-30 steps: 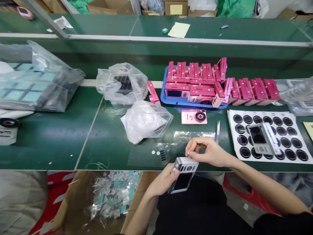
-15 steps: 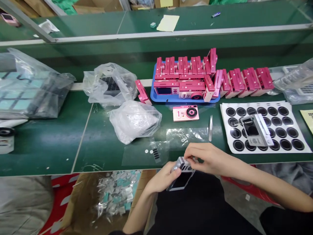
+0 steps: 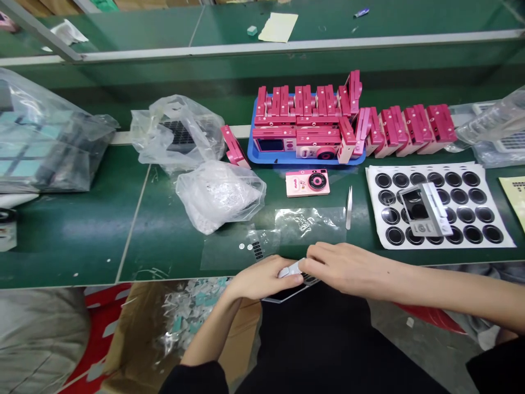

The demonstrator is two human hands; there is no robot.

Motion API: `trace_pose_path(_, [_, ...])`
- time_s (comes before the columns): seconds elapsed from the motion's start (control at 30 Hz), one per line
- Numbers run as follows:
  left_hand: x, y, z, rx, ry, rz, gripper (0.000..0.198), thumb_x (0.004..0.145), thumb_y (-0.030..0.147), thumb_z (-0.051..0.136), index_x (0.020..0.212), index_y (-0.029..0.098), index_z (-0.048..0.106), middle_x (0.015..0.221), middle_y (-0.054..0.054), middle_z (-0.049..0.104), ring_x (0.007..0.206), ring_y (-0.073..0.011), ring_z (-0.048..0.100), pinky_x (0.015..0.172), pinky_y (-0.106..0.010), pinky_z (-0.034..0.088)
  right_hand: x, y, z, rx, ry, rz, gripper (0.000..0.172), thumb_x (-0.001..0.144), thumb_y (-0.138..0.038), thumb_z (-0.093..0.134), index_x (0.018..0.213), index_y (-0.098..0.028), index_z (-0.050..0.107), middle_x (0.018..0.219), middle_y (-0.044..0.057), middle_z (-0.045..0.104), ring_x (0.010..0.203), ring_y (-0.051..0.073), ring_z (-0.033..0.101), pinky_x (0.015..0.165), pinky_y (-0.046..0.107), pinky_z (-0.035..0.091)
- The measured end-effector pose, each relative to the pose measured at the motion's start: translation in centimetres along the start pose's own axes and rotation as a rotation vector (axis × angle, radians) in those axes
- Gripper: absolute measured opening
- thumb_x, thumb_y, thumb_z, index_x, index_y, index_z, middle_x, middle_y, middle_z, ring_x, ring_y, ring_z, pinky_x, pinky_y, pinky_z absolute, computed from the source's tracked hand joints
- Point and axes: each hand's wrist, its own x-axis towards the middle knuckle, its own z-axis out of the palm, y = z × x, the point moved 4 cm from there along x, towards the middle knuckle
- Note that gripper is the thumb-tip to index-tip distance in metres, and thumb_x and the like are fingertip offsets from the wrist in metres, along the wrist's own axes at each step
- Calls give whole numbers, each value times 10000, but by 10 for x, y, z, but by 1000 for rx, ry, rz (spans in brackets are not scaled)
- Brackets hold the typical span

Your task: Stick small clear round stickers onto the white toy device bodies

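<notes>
A small silver camera (image 3: 292, 275) is held flat at the near edge of the green bench (image 3: 74, 235), mostly covered by both hands. My left hand (image 3: 258, 280) grips its left end with curled fingers. My right hand (image 3: 342, 266) lies over its top, fingertips pressing near the left end. Just beyond the hands lies a clear film sheet (image 3: 241, 247) with small round and black stickers. A pair of tweezers (image 3: 348, 206) rests on the bench above my right hand.
A pink camera (image 3: 307, 182) lies flat mid-bench. Behind it a blue tray (image 3: 262, 157) holds several pink cameras, with more in a row to the right. A white sheet of black rings (image 3: 437, 203) carries a silver camera. Plastic bags (image 3: 219, 194) lie left; a cardboard box (image 3: 127, 334) sits below.
Both hands have lowered the silver camera and turned it flatter against the bench edge; my right hand now covers most of it. The view has tilted down slightly.
</notes>
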Motion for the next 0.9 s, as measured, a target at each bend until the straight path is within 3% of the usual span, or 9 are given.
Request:
trace_pose_path(0.17, [1, -1, 10, -184, -14, 78, 543, 921, 677, 374, 679, 191, 357, 616, 58, 293, 572, -100, 248, 536, -262, 210, -11, -3, 13, 153, 178, 67, 292, 909, 16, 330, 1076, -162, 489, 941, 67, 553, 754, 151, 461, 572, 259, 367])
trace_pose_path(0.3, [3, -2, 25, -386, 37, 129, 602, 872, 756, 401, 676, 187, 389, 617, 60, 286, 586, -101, 237, 550, -259, 214, -20, -5, 24, 380, 329, 137, 216, 974, -55, 337, 1062, -172, 496, 921, 54, 531, 764, 135, 485, 617, 251, 429])
trace_pose_path(0.4, [2, -7, 39, -550, 147, 107, 649, 801, 808, 472, 724, 164, 502, 650, 39, 397, 638, -118, 322, 609, -252, 303, -19, 3, 27, 681, 318, 206, 139, 998, -156, 432, 1103, -191, 516, 919, 29, 551, 790, 125, 531, 691, 262, 470])
trace_pose_path(0.5, [-1, -22, 54, -668, 242, 83, 690, 745, 833, 526, 807, 149, 590, 729, -3, 542, 717, -155, 447, 695, -272, 391, -13, 15, 31, 998, 253, 303, 177, 950, -231, 576, 1121, -197, 544, 913, 9, 600, 819, 122, 577, 760, 271, 491])
trace_pose_path(0.63, [-1, -43, 76, -820, 309, 81, 806, 685, 865, 548, 1020, 138, 646, 938, -85, 680, 943, -274, 597, 859, -362, 458, -10, 17, 46, 1251, 198, 389, 241, 967, -379, 546, 1068, -181, 641, 940, 30, 628, 845, 133, 603, 776, 285, 495])
trace_pose_path(0.8, [-6, -56, 110, -1153, 381, -14, 831, 599, 813, 676, 1030, 104, 705, 901, -137, 743, 977, -360, 671, 890, -439, 502, -23, -11, 83, 1326, 347, 356, 496, 990, -555, 404, 1088, -159, 686, 1127, 101, 610, 1050, 199, 590, 940, 371, 476])
trace_pose_path(0.87, [-8, -60, 124, -1247, 442, -67, 788, 586, 781, 716, 1003, 113, 723, 907, -135, 757, 991, -366, 680, 926, -449, 499, -29, -27, 110, 1404, 400, 421, 521, 957, -599, 442, 1161, -169, 653, 1156, 113, 613, 1002, 206, 600, 824, 335, 524])
trace_pose_path(0.9, [-8, -63, 131, -1267, 465, -89, 765, 600, 780, 709, 983, 118, 731, 911, -134, 762, 998, -366, 684, 940, -452, 496, -31, -34, 127, 1450, 417, 499, 527, 945, -610, 455, 1195, -182, 634, 1128, 106, 623, 878, 183, 606, 697, 295, 530])
